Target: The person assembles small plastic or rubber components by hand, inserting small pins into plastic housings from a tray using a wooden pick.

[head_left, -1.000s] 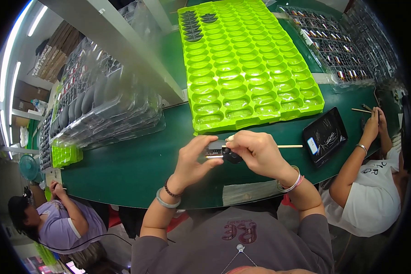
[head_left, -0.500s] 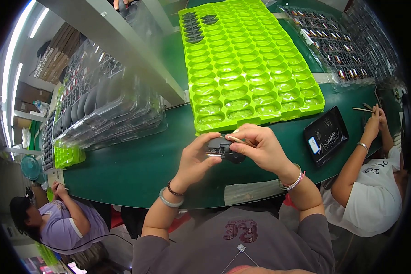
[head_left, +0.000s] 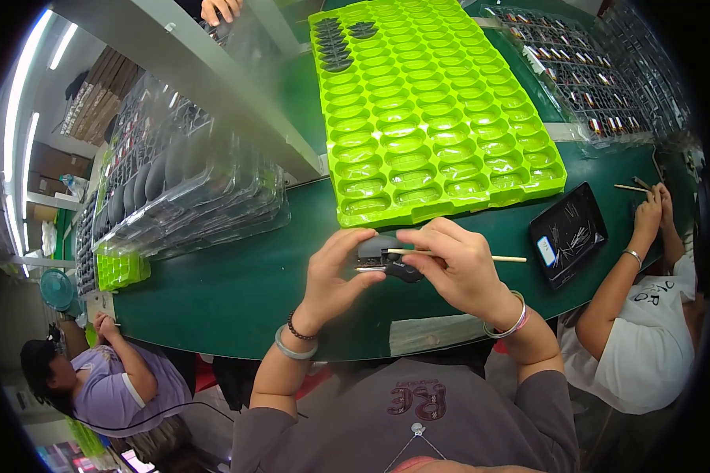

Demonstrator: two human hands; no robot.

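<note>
Near the front of the green bench, my left hand (head_left: 333,266) grips a dark, rounded casing that looks like a computer mouse (head_left: 403,273), thumb below and fingers above. The casing has an opening or recess on the side toward me; its inner detail is too small to make out. My right hand (head_left: 459,258) pinches a thin pale wooden stick (head_left: 510,258). The stick lies nearly level, its left end at the casing and its other end sticking out past my right hand. Right fingertips are at the casing's edge.
Just beyond my hands lies a bright green tray (head_left: 448,200) of oval pockets, several filled with dark parts (head_left: 336,57). A black bin (head_left: 560,268) of thin pins stands at right. Stacked clear trays (head_left: 213,217) and a grey post (head_left: 252,118) flank the left. Co-workers sit on both sides.
The stick has swung in my right hand and now reaches out to the right, its left end against the casing. At the top left, another person's hand has come further into view.
</note>
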